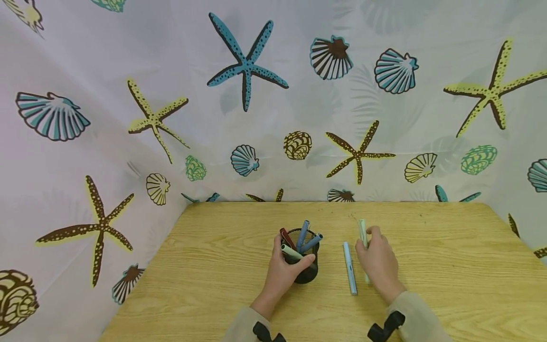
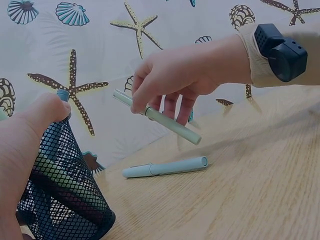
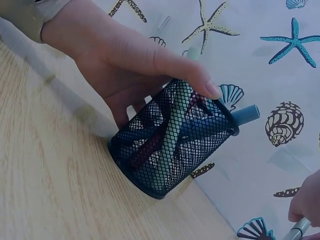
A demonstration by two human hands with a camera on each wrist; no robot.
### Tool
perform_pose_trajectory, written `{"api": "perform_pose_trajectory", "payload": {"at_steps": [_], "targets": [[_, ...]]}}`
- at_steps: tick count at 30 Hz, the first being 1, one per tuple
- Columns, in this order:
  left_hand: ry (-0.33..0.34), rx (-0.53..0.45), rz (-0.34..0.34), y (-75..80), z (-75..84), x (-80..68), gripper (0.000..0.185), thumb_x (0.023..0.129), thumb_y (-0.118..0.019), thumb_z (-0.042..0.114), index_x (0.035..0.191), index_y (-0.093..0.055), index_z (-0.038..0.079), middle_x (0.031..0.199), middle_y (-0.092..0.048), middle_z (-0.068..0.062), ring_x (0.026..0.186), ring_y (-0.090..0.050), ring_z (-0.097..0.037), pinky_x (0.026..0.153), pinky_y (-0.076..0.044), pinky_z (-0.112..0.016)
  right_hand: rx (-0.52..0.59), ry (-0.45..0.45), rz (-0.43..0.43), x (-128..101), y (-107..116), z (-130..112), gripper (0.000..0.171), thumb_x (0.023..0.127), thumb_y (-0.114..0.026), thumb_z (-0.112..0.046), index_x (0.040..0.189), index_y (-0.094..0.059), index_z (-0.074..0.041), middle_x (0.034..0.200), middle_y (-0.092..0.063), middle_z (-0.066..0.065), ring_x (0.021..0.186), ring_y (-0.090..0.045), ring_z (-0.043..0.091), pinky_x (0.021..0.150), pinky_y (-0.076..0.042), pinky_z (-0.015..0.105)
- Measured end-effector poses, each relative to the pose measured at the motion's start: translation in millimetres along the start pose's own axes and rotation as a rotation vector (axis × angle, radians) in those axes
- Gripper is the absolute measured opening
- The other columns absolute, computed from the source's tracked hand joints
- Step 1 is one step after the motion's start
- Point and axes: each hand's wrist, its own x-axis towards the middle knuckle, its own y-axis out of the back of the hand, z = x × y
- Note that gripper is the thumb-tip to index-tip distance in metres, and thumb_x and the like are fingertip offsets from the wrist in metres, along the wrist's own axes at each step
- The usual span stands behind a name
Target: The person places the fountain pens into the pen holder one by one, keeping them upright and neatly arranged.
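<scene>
Holding mesh cup [image 1: 306, 271] — pens [image 1: 302, 238] inside, upright

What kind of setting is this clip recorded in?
Probably a staged recording booth, not a lived-in room. A small wooden table is closed in on all sides by a curtain printed with starfish and shells. On it are only a mesh pen cup and a few pens.

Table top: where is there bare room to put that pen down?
The table lies bare right of the right hand, and left of the mesh cup. It is crowded between cup and right hand, where the blue pen lies.
</scene>
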Motion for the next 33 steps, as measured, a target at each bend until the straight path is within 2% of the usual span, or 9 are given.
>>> {"api": "perform_pose_trajectory", "payload": {"at_steps": [11, 20, 26, 33], "targets": [[0.004, -0.011, -0.008, -0.5, -3.2, 2.1, 0.089, 0.08, -0.074, 0.027, 0.147, -0.018, 0.01, 0.136, -0.035, -0.022, 0.119, -0.041, -0.034, 0.094, -0.037, -0.051, 0.071, 0.1, 0.087, -2.7, 3.4, -4.9, 0.034, 0.091, -0.057, -0.019, 0.119, -0.049, -0.001, 0.085, -0.058, 0.014, 0.049, -0.045, 0.017, 0.041, -0.036, 0.03], [0.01, -0.006, -0.004, -1.3, -1.1, 1.1, 0.089, 0.08, -0.073, 0.028, 0.147, -0.018, 0.01, 0.138, -0.034, -0.022, 0.121, -0.039, -0.034, 0.096, -0.035, -0.052, 0.153, 0.164, 0.175, -1.1, 8.1, -17.1, 0.031, 0.091, -0.057, -0.016, 0.116, -0.05, 0.001, 0.082, -0.058, 0.013, 0.058, -0.054, 0.019, 0.045, -0.04, 0.03], [0.018, -0.004, -0.008, -1.0, -0.5, 0.6, 0.091, 0.08, -0.073, 0.029, 0.147, -0.016, 0.01, 0.14, -0.032, -0.022, 0.123, -0.038, -0.035, 0.096, -0.035, -0.052, 0.209, 0.185, 0.207, -0.5, 8.4, -27.3, 0.031, 0.091, -0.058, -0.017, 0.116, -0.05, 0.0, 0.084, -0.057, 0.011, 0.062, -0.053, 0.019, 0.049, -0.043, 0.031], [0.016, 0.006, -0.006, -0.2, 3.2, -0.1, 0.091, 0.08, -0.074, 0.028, 0.148, -0.015, 0.009, 0.138, -0.033, -0.022, 0.122, -0.04, -0.035, 0.095, -0.036, -0.052, 0.315, 0.264, 0.26, -1.7, 4.2, -36.8, 0.029, 0.09, -0.06, -0.014, 0.115, -0.051, -0.001, 0.086, -0.059, 0.011, 0.065, -0.054, 0.019, 0.051, -0.046, 0.03]]}}
